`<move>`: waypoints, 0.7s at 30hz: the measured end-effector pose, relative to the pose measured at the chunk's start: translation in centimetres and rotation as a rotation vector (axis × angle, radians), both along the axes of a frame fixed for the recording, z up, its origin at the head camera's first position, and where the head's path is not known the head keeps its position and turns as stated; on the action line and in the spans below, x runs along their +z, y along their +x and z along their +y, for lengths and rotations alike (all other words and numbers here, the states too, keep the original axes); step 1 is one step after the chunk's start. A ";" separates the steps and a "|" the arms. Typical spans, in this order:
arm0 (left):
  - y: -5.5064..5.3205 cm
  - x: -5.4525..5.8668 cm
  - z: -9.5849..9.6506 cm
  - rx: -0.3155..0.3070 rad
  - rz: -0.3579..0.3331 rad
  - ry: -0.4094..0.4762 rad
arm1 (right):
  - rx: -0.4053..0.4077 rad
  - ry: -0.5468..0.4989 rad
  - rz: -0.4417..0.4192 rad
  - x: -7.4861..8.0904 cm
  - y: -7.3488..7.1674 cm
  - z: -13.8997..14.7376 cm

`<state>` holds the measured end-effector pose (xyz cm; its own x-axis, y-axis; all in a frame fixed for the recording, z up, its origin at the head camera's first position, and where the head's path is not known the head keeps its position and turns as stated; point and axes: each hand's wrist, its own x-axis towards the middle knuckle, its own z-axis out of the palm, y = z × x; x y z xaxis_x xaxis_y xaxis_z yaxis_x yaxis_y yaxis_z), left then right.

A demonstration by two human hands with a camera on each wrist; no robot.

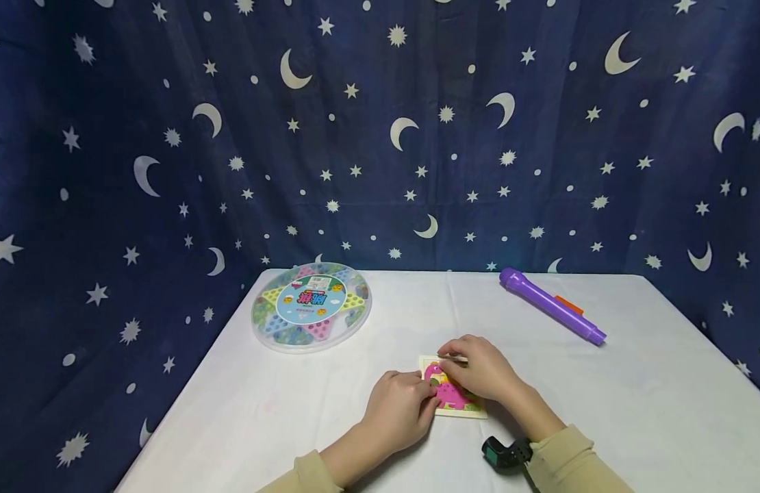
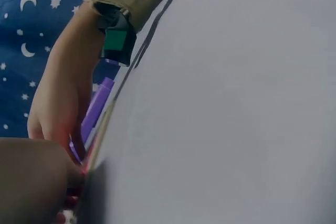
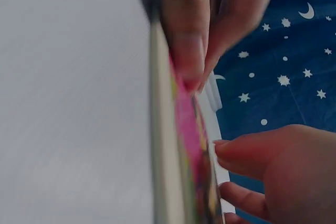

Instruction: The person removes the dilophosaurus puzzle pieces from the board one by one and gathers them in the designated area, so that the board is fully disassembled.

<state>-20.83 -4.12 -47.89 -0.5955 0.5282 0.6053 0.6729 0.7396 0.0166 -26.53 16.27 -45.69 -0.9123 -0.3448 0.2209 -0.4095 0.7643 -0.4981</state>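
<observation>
Dinosaur puzzle (image 1: pixel 452 398), head view: on near part of white table (image 1: pixel 244 424), between hands. Left hand (image 1: pixel 395 411) pinches at its left side; right hand (image 1: pixel 481 370) loosely curved at far edge, no grip seen. Left wrist view: puzzle mostly hidden. Right wrist view: left thumb (image 3: pixel 188 59) on the pink. Probably best: right fingers steady it, left presses level, straight down.

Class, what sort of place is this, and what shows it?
Probably a staged tabletop play area: a moon-and-star curtain hangs behind a white table bearing a round game set.
</observation>
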 end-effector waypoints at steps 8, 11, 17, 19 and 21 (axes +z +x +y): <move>0.3 0.0 0.4 -0.021 -0.030 -0.020 | 0.045 0.006 -0.024 0.2 -0.2 -0.8; 0.7 0.0 0.3 -0.017 -0.070 -0.058 | 0.060 0.002 -0.024 0.1 -0.4 -0.9; 1.0 0.1 -0.5 0.003 -0.123 -0.067 | 0.067 -0.008 0.013 0.0 -0.4 -1.6; 0.9 0.0 -0.9 0.010 -0.127 -0.062 | 0.072 -0.008 0.016 0.0 -0.3 -2.0; 0.9 -0.1 -1.3 0.017 -0.139 -0.059 | 0.075 0.004 0.003 0.0 -0.3 -2.4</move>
